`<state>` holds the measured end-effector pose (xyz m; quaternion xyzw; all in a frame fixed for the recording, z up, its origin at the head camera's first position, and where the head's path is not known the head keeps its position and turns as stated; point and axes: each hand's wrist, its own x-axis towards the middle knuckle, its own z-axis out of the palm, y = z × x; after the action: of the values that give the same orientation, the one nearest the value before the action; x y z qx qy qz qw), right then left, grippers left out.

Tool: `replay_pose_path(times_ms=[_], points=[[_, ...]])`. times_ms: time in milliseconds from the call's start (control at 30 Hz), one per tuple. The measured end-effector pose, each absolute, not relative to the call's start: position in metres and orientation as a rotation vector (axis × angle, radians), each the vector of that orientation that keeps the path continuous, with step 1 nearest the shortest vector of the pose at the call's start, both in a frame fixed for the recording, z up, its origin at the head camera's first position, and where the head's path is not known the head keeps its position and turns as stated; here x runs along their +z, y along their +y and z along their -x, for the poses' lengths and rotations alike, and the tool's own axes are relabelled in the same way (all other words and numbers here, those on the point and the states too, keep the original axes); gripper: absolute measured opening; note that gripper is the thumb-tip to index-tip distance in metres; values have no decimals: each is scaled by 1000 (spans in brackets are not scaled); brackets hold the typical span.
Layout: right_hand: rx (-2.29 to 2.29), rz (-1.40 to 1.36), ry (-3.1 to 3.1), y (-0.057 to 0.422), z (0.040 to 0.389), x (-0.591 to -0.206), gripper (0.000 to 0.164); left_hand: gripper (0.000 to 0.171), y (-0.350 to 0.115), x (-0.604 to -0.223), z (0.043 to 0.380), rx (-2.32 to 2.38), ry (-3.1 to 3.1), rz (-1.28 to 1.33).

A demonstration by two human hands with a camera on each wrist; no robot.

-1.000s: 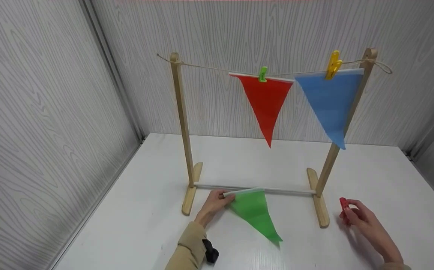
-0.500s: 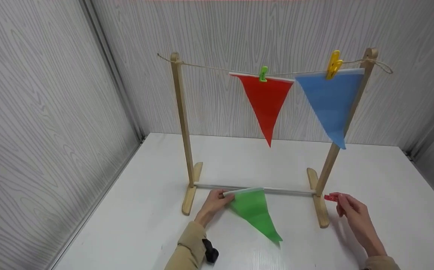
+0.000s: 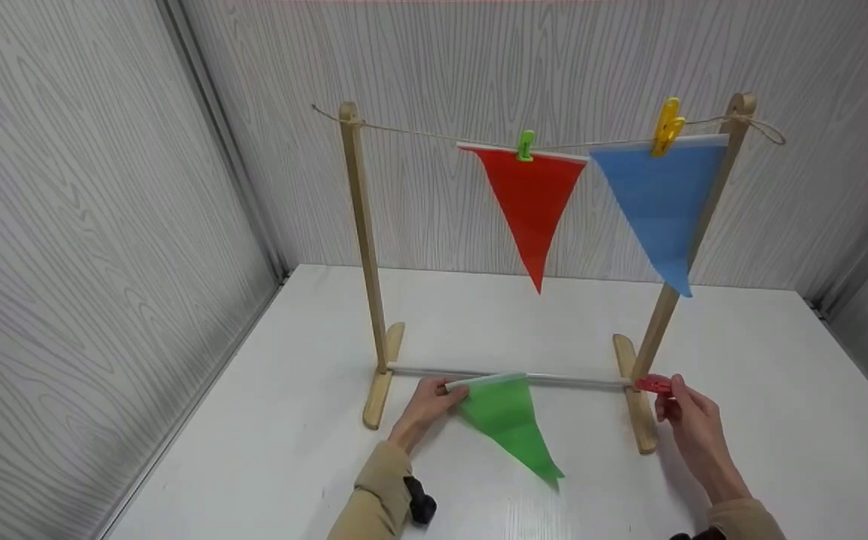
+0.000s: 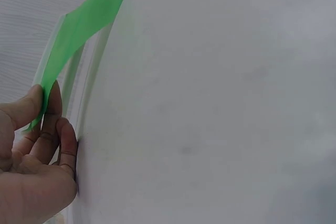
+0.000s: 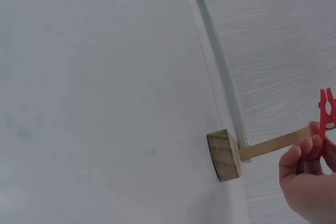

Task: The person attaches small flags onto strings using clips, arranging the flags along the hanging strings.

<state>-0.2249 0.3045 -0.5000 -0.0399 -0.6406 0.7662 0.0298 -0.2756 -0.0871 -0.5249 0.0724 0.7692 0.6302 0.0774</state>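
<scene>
My left hand (image 3: 427, 409) pinches the left end of the white top edge of a green triangular pennant (image 3: 509, 420). In the left wrist view the thumb and fingers (image 4: 53, 103) hold that edge, and the green cloth stretches upward from them. Beside the stand's right foot, my right hand (image 3: 696, 424) grips a red clothespin (image 3: 653, 384) by one end. The right wrist view shows the red clothespin (image 5: 326, 111) between thumb and fingers, its tips pointing up.
A wooden stand (image 3: 362, 240) carries a string (image 3: 411, 133) between two posts. From it hang a red pennant (image 3: 535, 202) under a green clothespin (image 3: 525, 146) and a blue pennant (image 3: 655, 202) under a yellow clothespin (image 3: 667, 129). A white rod (image 3: 580, 381) joins the wooden feet.
My right hand has moved left and slightly away from me with the red clothespin, turning it from upright to nearly level. My left hand and the green pennant have stayed in place.
</scene>
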Motion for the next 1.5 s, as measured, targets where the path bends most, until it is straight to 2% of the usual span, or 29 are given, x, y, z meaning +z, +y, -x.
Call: replay_pose_path(times_ms=[200,467,900,1333,1500], points=[[2454,94,-1904,291,227,-492,15,26,-90,-523,273,1933,2281,-199],[2631,111,-1802,281,228,-475,8,29,-94,-514,275,1998,2325,-131],[2770,-190,-1490,264,224,-456,25,29,-103,-485,271,2254,2277,-79],[2771,-273,-1271,242,222,-427,26,26,-106,-452,266,2475,2192,-25],[2698,-317,-1265,230,221,-414,25,17,-110,-432,265,2512,2207,-86]])
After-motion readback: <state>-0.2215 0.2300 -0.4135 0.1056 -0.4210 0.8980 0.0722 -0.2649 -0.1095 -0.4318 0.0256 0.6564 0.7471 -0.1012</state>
